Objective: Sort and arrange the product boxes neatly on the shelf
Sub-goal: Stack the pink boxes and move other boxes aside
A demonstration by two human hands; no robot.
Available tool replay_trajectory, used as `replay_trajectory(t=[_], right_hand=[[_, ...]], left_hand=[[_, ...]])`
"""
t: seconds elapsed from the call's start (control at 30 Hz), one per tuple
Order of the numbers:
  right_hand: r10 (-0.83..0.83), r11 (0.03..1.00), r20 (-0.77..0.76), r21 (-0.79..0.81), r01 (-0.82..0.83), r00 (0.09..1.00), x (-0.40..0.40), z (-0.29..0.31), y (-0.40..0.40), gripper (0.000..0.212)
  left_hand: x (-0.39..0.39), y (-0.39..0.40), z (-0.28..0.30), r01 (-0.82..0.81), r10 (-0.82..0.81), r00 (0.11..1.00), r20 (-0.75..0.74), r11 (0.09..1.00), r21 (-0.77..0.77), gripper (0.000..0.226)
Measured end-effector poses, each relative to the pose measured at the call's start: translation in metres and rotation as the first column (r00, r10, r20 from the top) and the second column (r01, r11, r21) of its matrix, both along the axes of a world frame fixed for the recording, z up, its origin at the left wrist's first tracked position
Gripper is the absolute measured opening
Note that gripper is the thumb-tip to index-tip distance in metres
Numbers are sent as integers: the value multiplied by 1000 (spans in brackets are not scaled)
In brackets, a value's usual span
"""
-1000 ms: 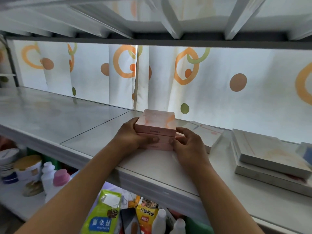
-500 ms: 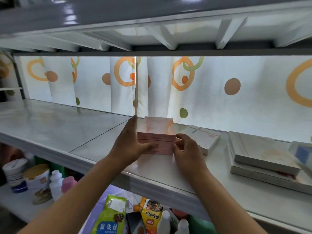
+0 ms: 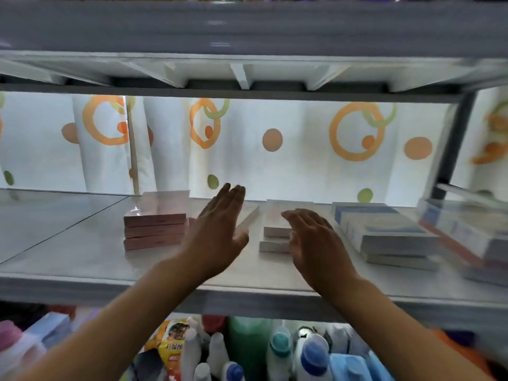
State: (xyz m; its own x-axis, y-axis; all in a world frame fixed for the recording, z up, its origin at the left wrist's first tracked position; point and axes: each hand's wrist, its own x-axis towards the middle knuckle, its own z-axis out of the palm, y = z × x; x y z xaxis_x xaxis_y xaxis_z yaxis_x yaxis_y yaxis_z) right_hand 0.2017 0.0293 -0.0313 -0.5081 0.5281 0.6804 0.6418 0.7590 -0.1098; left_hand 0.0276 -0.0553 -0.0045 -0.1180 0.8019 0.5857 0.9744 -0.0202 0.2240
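Three pink boxes (image 3: 155, 228) lie stacked flat at centre-left of the frame, on the white shelf (image 3: 82, 251), their edges nearly flush. Just right of them, behind the left hand, sits a pale flat box (image 3: 248, 217), mostly hidden. At centre, two white flat boxes (image 3: 275, 237) lie one on the other, the upper set slightly back. Further right is a stack of blue-and-white boxes (image 3: 384, 232), and at the right edge a blurred pile of more boxes (image 3: 464, 237) that cannot be told apart.

Both hands hold nothing. The left hand (image 3: 217, 232) is flat, fingers straight and together, raised between the pink stack and the white pair. The right hand (image 3: 316, 240) is spread and relaxed, hovering over the near edge of the white boxes; whether it touches them cannot be told.

These look like light, stiff cardboard cartons with smooth, probably slippery faces, so a stack would likely shear if pushed from the top. Better, I judge, to press flat palms on opposite side faces, or pinch the short sides low and carry each stack whole. Corners may crush under a hard squeeze.

A patterned curtain (image 3: 275, 149) hangs behind the shelf; bottles (image 3: 280, 353) and a yellow packet (image 3: 170, 342) crowd the lower shelf at the bottom of the frame.
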Motion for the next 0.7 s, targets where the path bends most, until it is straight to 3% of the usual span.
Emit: replay_trajectory(t=[0.4,0.53,0.7], right_hand=[[-305,948,-100,65,312,947,167,-15,33,41],[-333,935,-53,107,337,941,211,-11,40,42],[-366,908,-126,169,383,922,252,5,37,36]], left_hand=[[152,78,-22,326,-328,945,-9,940,-99,68],[201,97,-18,403,-412,908,-79,909,-109,63],[256,121,-21,491,-497,860,-114,868,-79,51]])
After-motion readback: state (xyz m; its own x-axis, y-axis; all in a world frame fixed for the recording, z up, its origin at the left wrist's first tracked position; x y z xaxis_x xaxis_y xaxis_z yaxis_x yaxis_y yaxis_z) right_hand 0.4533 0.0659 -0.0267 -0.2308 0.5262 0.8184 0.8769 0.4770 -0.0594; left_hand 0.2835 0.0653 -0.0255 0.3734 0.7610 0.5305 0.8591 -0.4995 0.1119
